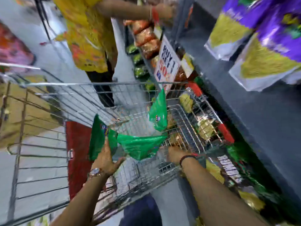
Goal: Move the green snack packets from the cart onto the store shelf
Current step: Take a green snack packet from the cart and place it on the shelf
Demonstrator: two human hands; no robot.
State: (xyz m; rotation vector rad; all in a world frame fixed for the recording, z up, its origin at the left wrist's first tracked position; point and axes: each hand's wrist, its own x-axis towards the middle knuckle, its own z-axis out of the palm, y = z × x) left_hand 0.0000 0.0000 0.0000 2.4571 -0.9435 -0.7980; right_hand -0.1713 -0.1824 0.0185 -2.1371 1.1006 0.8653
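Both forearms nearest, reaching into wire cart (101,88). Left hand (106,158) spread flat against upright green snack packet (99,137), not gripping. Right hand (175,154) closed on corner of second green packet (140,146); third green packet (158,112) leans on cart side. Packets likely light, crinkly, slippery; pinch top seam. Store shelf (254,121) at right.

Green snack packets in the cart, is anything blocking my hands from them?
No. The left hand is already on one green packet; the right hand is beside another. The cart is open on top.
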